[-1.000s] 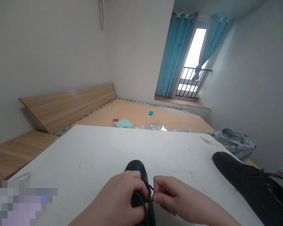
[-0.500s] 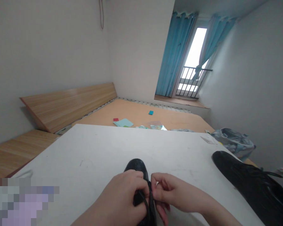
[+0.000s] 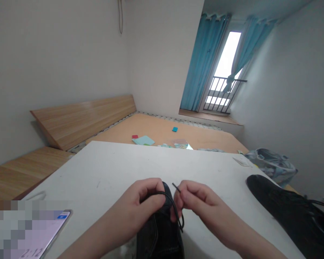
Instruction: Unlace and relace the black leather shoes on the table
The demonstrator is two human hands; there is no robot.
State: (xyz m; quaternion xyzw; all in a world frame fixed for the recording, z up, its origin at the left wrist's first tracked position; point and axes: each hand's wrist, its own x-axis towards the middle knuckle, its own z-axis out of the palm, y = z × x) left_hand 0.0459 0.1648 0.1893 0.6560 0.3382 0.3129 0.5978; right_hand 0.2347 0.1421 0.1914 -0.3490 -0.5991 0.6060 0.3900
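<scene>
A black lace-up shoe [image 3: 162,235] stands on the white table [image 3: 118,162] in front of me, its toe pointing away. Above its front part, my left hand [image 3: 148,198] pinches a black shoelace [image 3: 174,205], which loops over to the right side of the shoe. My right hand [image 3: 191,198] is closed on the lace near its tip, and the short end sticks up past the fingertips. Part of the toe is covered by my left hand. The other black shoe [image 3: 288,208] lies at the right, its lace still in it.
A phone [image 3: 54,230], partly pixelated, lies at the left front. Beyond the table is an orange bed surface [image 3: 156,124] with a light blue booklet [image 3: 144,140] and small items. A bluish bag [image 3: 272,165] stands behind the right shoe.
Both hands have risen from the laces down at the shoe. The lace end now shows in the right hand, and more of the shoe's near part is visible. The view shifted slightly.
</scene>
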